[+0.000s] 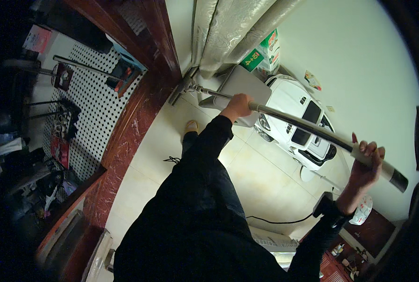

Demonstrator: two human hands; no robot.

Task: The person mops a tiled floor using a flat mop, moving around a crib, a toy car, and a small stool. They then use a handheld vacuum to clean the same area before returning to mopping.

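A long metal pole [290,120] of a floor mop or broom slants across the view, and both hands hold it. My left hand [238,106] is closed around the lower part, above a grey plastic bin [243,84]. Near the top end, my right hand [368,164] grips the pale sleeve, with its fingers curled over it. The wide dark head [182,88] lies at the floor corner, beside the door frame and below the curtains. Its underside is hidden.
A white ride-on toy car [297,116] stands right of the bin, with green-and-white cartons [262,56] behind. Silvery curtains [227,31] hang above. A reddish stone threshold [135,130] borders a dotted-tile area with shoes [59,125]. A black cable [283,222] runs near my right forearm.
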